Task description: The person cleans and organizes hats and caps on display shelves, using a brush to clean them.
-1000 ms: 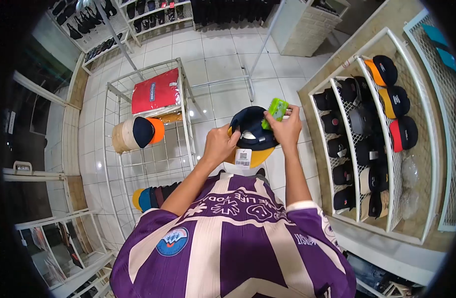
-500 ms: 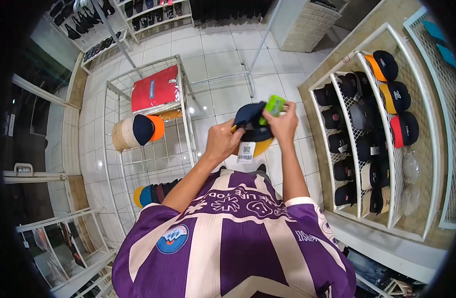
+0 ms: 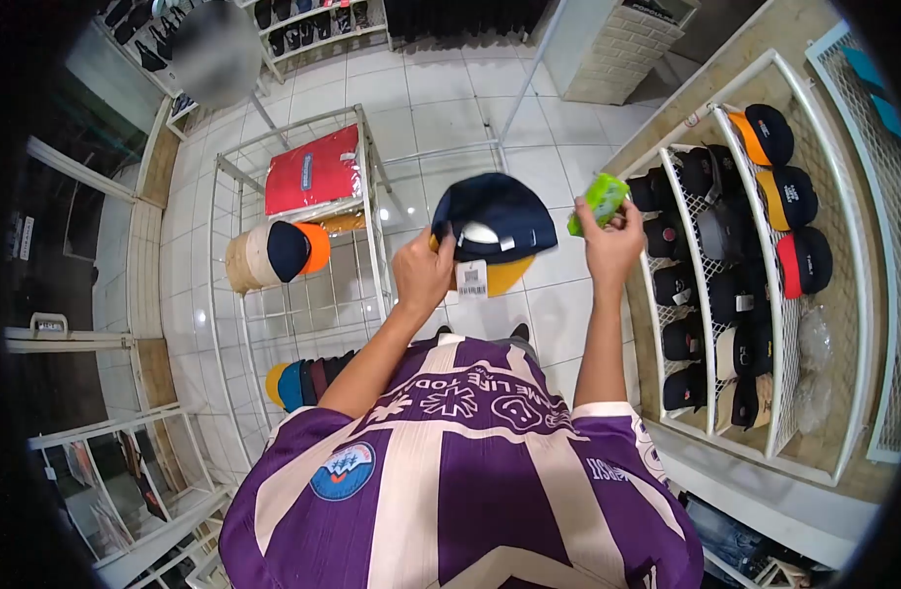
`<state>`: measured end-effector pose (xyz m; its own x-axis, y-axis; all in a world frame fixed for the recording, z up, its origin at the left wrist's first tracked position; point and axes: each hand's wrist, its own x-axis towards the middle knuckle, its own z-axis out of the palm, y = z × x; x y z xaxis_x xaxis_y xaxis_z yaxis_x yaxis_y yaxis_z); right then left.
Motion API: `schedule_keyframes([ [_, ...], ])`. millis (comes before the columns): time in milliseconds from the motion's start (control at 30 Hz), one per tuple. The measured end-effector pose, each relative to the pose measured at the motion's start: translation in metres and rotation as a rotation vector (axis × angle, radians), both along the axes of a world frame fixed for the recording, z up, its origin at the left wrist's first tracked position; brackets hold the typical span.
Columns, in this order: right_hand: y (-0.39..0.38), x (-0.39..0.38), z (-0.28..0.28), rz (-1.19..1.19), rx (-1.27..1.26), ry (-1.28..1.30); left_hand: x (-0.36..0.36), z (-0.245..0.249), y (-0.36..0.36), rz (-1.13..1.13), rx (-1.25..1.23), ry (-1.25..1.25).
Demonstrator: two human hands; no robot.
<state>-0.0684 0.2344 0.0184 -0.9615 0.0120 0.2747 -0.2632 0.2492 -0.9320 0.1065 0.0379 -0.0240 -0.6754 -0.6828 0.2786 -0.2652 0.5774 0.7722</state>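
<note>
My left hand (image 3: 424,268) grips the edge of a navy cap (image 3: 495,201) with a yellow brim (image 3: 510,276). The cap's inside opening faces me, and a white barcode tag (image 3: 471,278) hangs from it beside my fingers. Off to the right, my right hand (image 3: 612,238) is closed around a small bright green packet (image 3: 600,202), held apart from the cap.
A wire rack (image 3: 237,344) at left holds a red packaged garment (image 3: 315,175) and a row of caps (image 3: 265,257). More caps (image 3: 353,358) sit low beside my left arm. White shelves (image 3: 694,294) full of caps stand at right.
My right hand has moved right with the green packet, away from the cap. The cap now shows wider, its opening turned towards me, still in my left hand.
</note>
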Motion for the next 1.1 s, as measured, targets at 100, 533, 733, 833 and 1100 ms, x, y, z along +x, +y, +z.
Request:
schedule_keyframes([
  [100,-0.001,0.026,0.012,0.088,0.112,0.045,-0.006,0.003,0.003,0.048,0.157,0.028],
  [533,0.011,0.025,0.038,0.408,0.263,0.035,-0.01,0.004,-0.007,-0.509,1.272,0.014],
  [733,0.018,0.031,0.04,0.711,0.295,0.006,-0.045,0.025,-0.018,-0.737,1.362,-0.231],
  [833,0.018,0.043,0.036,0.319,0.488,0.32,-0.058,0.017,0.004,-0.724,1.367,-0.179],
  [1100,0.041,0.012,0.012,-0.313,0.69,0.244,-0.086,0.039,0.076,-0.893,1.097,-0.203],
])
